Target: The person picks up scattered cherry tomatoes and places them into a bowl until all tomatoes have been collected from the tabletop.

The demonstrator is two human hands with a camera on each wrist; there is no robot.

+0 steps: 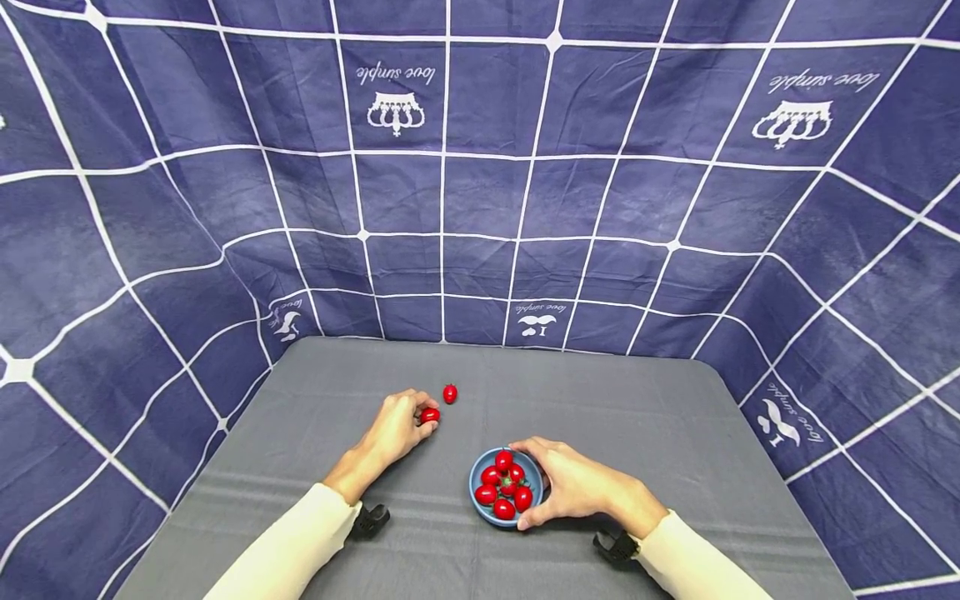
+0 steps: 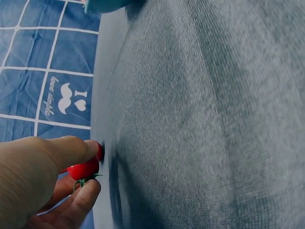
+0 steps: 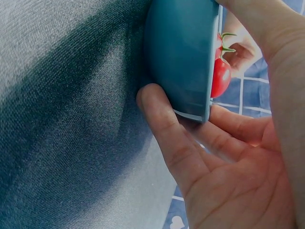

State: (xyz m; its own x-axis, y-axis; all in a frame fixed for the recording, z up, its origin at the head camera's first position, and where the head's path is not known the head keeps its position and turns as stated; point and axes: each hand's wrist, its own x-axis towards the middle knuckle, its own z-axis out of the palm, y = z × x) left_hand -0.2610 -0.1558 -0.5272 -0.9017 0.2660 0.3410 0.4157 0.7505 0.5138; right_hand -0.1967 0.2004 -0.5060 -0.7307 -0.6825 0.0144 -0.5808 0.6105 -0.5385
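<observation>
A red cherry tomato (image 1: pixel 430 415) with a green stem is pinched between the thumb and fingers of my left hand (image 1: pixel 393 427), low over the grey cloth. In the left wrist view the held tomato (image 2: pixel 85 170) shows its green calyx beside a fingertip. Just beyond that hand lies another cherry tomato (image 1: pixel 450 393) on the cloth. My right hand (image 1: pixel 576 483) grips the right side of a small blue bowl (image 3: pixel 178 52), thumb at the near rim and fingers round the far side. Several cherry tomatoes (image 1: pixel 504 508) fill the upright bowl.
Grey cloth (image 1: pixel 615 408) covers the tabletop, with a few creases. Dark blue curtains (image 1: pixel 480 200) with white grid lines rise at the back and both sides. A black band (image 1: pixel 371 521) sits on each wrist, below cream sleeves.
</observation>
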